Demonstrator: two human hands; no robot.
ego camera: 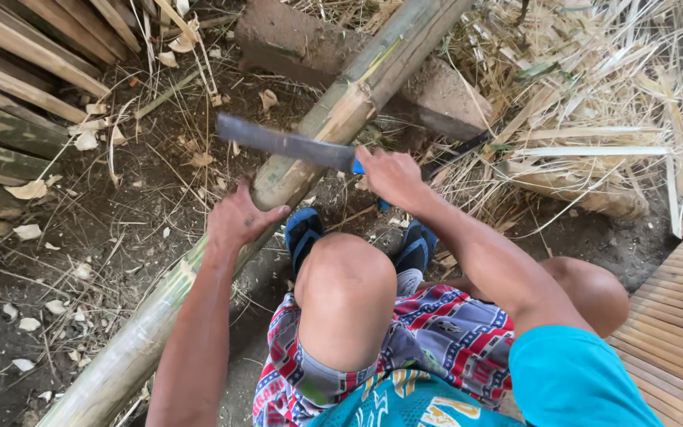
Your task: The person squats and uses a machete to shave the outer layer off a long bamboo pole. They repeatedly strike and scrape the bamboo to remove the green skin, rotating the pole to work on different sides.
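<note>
The right hand [389,175] is closed around the handle of a flat machete [286,143], its blade laid across a long bamboo pole [310,142] that slants over the dirt ground. The left hand [235,219] presses on the pole just below the blade. Near the blade the skin looks partly shaved pale; most of the pole below the blade remains greenish, so plenty seems left.

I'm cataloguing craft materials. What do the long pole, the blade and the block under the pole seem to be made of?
The pole looks like raw bamboo: round, greenish-tan, with peeling skin. The blade, held in the right hand, seems dull grey metal, unpolished, with a blue handle. The block appears to be rough stone or concrete; which one is unclear. The left hand rests on the pole.
</note>
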